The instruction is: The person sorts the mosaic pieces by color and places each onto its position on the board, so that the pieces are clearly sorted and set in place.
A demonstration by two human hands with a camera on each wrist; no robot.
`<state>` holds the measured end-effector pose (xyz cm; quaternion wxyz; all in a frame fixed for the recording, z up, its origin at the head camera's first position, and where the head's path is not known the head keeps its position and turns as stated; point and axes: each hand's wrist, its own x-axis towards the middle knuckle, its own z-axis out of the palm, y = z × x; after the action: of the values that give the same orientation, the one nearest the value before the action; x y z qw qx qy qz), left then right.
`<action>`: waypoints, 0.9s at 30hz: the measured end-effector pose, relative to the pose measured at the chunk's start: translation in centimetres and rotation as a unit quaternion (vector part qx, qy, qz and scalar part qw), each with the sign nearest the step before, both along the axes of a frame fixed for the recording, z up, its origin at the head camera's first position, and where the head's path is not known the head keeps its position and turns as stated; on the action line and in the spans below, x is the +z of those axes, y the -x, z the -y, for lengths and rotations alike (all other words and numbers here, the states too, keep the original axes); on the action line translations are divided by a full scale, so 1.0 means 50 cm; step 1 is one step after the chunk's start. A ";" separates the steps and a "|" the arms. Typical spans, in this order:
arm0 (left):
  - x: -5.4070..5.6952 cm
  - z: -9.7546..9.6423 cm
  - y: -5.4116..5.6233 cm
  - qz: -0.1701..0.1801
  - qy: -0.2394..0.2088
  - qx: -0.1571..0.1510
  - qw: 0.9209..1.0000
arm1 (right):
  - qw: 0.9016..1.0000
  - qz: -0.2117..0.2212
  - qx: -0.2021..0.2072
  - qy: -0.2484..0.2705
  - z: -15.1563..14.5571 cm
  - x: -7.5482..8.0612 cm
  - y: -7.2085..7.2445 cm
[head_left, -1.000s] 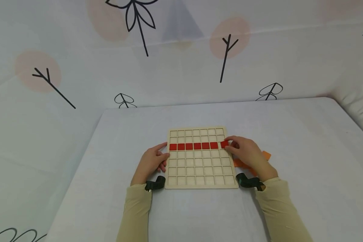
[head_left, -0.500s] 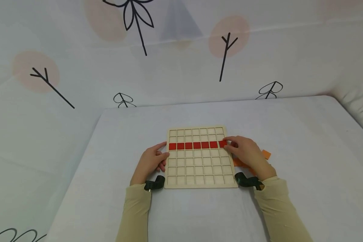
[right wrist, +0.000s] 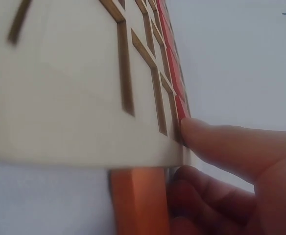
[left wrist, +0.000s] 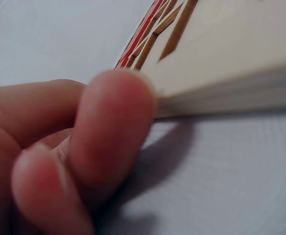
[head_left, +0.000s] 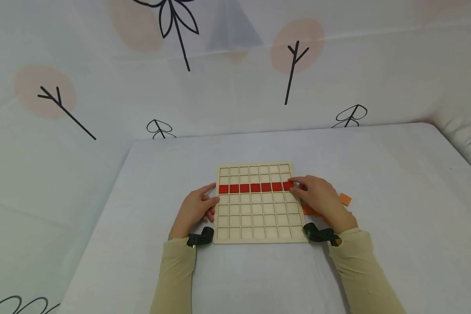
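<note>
A pale wooden grid board lies flat on the white table, with a full row of red square tiles across its upper part. My left hand rests at the board's left side, index fingertip and thumb tip at its edge. The left thumb shows close against the board's side in the left wrist view. At the row's right end, my right hand pinches the last red tile between index finger and thumb. In the right wrist view the right thumb presses at that tile.
Several orange tiles lie on the table to the board's right, partly hidden under the right hand and wrist. The table's far edge meets a patterned white cloth backdrop. Black wrist cameras sit beside the board's lower corners.
The last red tile has slid left from the board's right rim into the row's end cell, the right hand moving slightly with it. The left hand has stayed at the board's edge.
</note>
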<state>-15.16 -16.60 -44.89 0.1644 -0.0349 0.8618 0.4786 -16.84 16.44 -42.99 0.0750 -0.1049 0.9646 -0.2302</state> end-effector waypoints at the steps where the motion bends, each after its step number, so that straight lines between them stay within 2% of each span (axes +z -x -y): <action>1: 0.000 0.000 0.000 0.001 0.000 0.000 1.000 | 1.000 0.002 -0.001 -0.001 0.001 0.001 -0.001; 9: 0.004 0.000 0.001 0.007 0.001 0.002 1.000 | 1.000 -0.001 0.002 -0.014 0.003 0.006 -0.002; 17: 0.005 -0.001 0.001 0.007 0.003 0.000 1.000 | 1.000 -0.002 0.009 -0.006 0.002 0.002 0.000; 27: 0.002 -0.001 0.002 0.006 0.007 0.000 1.000 | 0.998 0.051 0.000 0.027 -0.009 0.014 0.004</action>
<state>-15.27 -16.53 -44.79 0.1692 -0.0389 0.8640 0.4727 -17.02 16.89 -42.29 0.1209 -0.0955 0.9530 -0.2609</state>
